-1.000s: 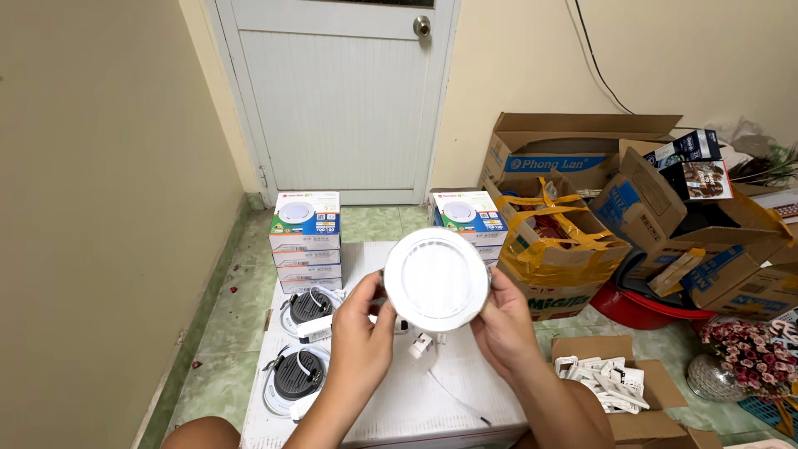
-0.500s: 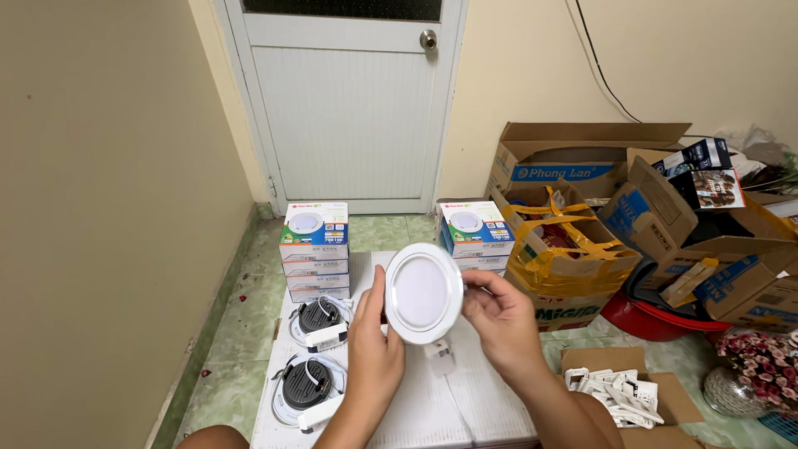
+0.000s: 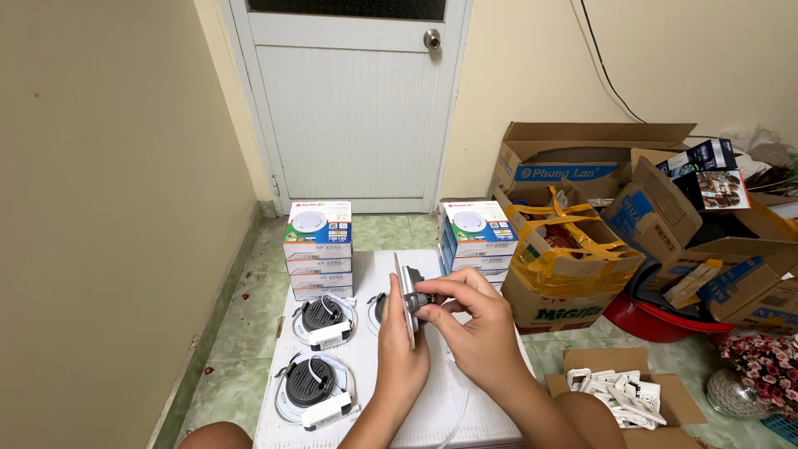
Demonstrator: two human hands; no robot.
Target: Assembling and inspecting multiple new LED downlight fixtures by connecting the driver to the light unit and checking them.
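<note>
I hold a round white downlight [image 3: 407, 301] edge-on above a white board [image 3: 374, 366] on the floor. My left hand [image 3: 401, 353] grips its rim from below and behind. The fingers of my right hand [image 3: 474, 320] pinch the dark back part of the lamp, where a spring clip sits. A thin white cable [image 3: 459, 411] hangs down from the lamp between my arms.
Two downlights lie face down on the board, one [image 3: 322, 323] above the other [image 3: 312, 391], with a third partly hidden behind my hands. Two stacks of lamp boxes, a left stack [image 3: 318, 249] and a right stack [image 3: 476, 241], stand behind. Cardboard boxes [image 3: 573, 266] crowd the right; a white door [image 3: 353, 100] is ahead.
The lamp has turned from face-on to edge-on, so its back now faces right. My right hand moved from the rim onto the lamp's dark back part.
</note>
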